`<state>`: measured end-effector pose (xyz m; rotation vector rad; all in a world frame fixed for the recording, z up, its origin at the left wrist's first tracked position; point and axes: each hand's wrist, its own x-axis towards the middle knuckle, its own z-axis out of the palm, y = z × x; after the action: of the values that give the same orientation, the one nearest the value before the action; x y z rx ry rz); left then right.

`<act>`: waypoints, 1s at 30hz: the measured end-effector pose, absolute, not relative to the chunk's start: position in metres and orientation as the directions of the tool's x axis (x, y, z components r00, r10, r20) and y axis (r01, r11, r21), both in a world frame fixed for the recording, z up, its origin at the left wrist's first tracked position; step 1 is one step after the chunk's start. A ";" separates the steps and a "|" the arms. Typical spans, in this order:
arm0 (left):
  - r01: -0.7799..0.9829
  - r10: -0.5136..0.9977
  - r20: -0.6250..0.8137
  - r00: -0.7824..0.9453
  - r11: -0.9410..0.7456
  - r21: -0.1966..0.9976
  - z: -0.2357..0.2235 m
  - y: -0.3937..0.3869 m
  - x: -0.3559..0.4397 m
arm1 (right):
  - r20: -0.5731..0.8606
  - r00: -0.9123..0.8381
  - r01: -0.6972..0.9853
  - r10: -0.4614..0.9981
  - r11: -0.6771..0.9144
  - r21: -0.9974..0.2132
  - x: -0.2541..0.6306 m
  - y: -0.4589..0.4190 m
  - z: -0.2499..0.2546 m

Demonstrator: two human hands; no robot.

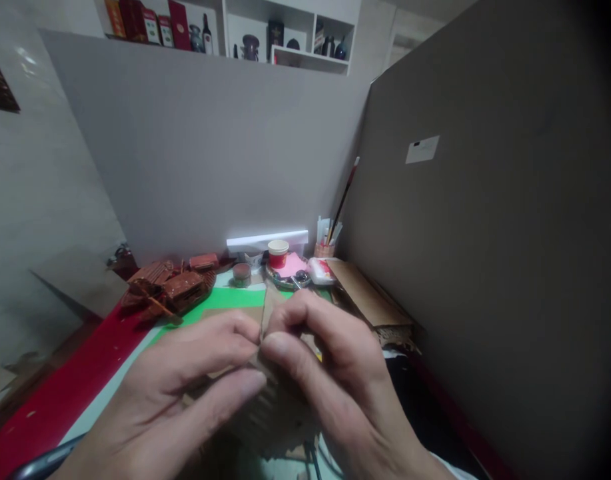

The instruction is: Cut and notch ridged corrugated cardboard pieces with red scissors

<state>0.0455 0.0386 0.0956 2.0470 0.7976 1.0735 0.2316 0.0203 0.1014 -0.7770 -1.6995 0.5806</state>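
Note:
My left hand (pixel 185 387) and my right hand (pixel 330 373) meet low in the middle of the view, fingertips pressed together. Both pinch a piece of brown corrugated cardboard (pixel 270 303) whose thin edge sticks up between the thumbs; more of it (pixel 272 420) shows below the fingers. Under the hands lies a green cutting mat (pixel 225 297).
A brown model boat (pixel 168 287) sits at the left on a red table cover (pixel 80 380). Behind the mat stand a red paper cup (pixel 278 253), a small jar (pixel 242 273), a plate with pink material (pixel 290 270) and a brush holder (pixel 325 248). Grey boards wall the back and right.

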 end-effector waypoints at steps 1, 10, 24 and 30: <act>0.208 0.763 0.437 0.476 -0.580 0.787 0.096 0.038 0.045 | 0.611 -0.160 0.160 0.776 0.631 -0.759 0.233 0.020 0.102; 0.127 0.738 0.464 0.490 -0.587 0.800 0.095 0.041 0.046 | 0.605 -0.113 0.160 0.788 0.615 -0.772 0.230 0.017 0.102; 0.177 0.736 0.463 0.493 -0.606 0.775 0.095 0.042 0.047 | 0.581 -0.099 0.082 0.808 0.588 -0.805 0.233 0.019 0.101; 0.219 0.724 0.540 0.429 -0.664 0.715 0.089 0.036 0.045 | 0.668 -0.142 0.273 0.730 0.678 -0.683 0.233 0.019 0.099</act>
<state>0.0449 0.0360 0.0890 2.1313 0.7926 1.1905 0.2332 0.0189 0.0993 -0.8139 -1.7167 0.4849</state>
